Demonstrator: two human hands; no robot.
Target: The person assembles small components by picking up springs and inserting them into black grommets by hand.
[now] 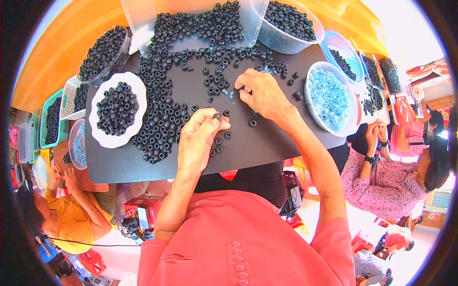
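My left hand (199, 138) is closed over the near part of the dark table, a small black round piece with a hole (217, 116) pinched at its fingertips. To its right and farther off, my right hand (265, 93) has thumb and forefinger brought together low over the tabletop. Something dark shows between those fingers, too small to name. Beside them lie a few small clear-blue pieces (231, 95). A loose heap of black round pieces (160, 112) spreads to the left of my left hand, with several single ones scattered around both hands.
A white scalloped plate (96, 129) of black pieces stands left. A clear bin (257, 24) lies tipped at the back, black pieces spilling out. On the right is a bowl of clear-blue pieces (329, 97). Co-workers sit left, in a yellow shirt (76, 221), and right, in a patterned shirt (381, 188).
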